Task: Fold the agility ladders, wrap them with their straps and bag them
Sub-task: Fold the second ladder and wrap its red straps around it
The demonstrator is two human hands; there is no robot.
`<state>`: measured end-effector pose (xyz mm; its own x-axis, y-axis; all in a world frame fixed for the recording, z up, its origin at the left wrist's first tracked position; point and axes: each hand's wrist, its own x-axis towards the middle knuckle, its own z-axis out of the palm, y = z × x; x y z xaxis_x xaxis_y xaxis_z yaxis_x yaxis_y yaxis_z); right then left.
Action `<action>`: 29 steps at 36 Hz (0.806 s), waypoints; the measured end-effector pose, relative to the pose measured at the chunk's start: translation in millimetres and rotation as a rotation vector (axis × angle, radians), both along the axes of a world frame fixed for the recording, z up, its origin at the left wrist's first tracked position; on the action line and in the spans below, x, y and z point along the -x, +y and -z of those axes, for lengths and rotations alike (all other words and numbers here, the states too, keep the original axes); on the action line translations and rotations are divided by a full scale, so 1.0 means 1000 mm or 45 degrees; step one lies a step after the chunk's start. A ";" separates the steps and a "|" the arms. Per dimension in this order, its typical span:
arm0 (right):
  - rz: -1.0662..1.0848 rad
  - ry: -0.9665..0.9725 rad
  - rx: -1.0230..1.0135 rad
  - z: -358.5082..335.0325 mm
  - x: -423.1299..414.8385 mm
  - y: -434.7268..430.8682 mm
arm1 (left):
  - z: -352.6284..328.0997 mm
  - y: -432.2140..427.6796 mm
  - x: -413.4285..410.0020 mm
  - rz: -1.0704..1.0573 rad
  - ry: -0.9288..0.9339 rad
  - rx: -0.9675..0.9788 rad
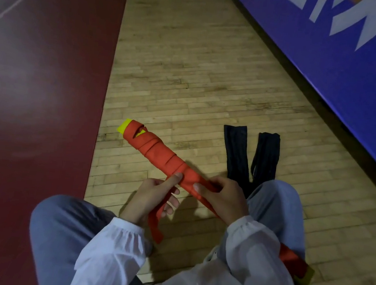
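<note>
One ladder bundle [157, 151], diagonal, upper-left to lower-right.

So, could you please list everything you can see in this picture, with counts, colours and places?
ladder bundle: one, yellow rungs wound in orange strap, slanting away to the left in front of the knees
strap tail: one, orange, hanging loose below the left hand
black bags: two, black, flat on the wood side by side, beyond the right knee
wooden floor: one, light brown, middle
red floor area: one, dark red, left
wall padding: one, blue with white letters, right
trouser legs: two, grey-blue, bottom
sleeves: two, white, bottom
left hand: one, holds the strap tail, forefinger pressed on the bundle
right hand: one, grips the bundle
</note>
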<state>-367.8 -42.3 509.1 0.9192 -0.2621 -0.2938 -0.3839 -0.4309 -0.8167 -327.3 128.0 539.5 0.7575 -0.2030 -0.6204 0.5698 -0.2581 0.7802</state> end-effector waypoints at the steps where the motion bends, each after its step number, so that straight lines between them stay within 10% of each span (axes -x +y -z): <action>1: 0.026 -0.001 0.034 -0.001 0.000 0.000 | 0.000 0.000 0.000 0.011 -0.012 -0.017; 29: -0.152 -0.105 0.057 0.000 0.001 0.000 | 0.000 -0.013 0.002 -0.126 -0.207 -0.203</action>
